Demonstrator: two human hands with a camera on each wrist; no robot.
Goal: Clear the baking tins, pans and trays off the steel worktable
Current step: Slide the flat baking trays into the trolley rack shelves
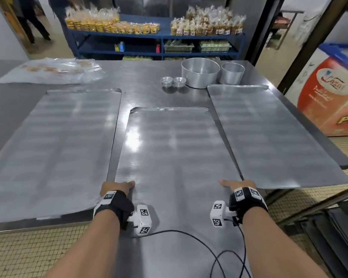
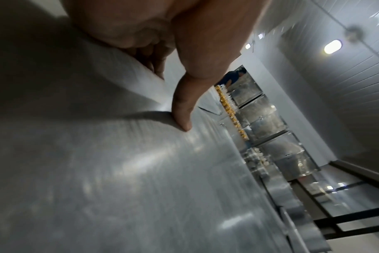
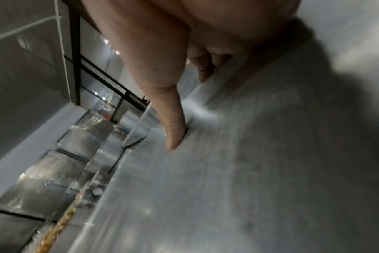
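Three wide flat metal trays lie on the steel worktable (image 1: 149, 93). The middle tray (image 1: 173, 149) juts toward me past the table's front edge. My left hand (image 1: 117, 186) grips its left edge and my right hand (image 1: 237, 184) grips its right edge. In the left wrist view the left thumb (image 2: 184, 111) lies on top of the tray (image 2: 119, 171) with the fingers curled under its edge. The right thumb (image 3: 171, 130) lies on the tray (image 3: 227, 171) the same way. The left tray (image 1: 54, 145) and right tray (image 1: 269, 133) flank it.
At the back right stand a large round tin (image 1: 200, 74), a smaller round tin (image 1: 232, 74) and two stacks of small tart moulds (image 1: 167, 82). Clear plastic bags (image 1: 52, 70) lie at the back left. A blue shelf (image 1: 155, 37) stands behind and an orange freezer (image 1: 329, 97) to the right.
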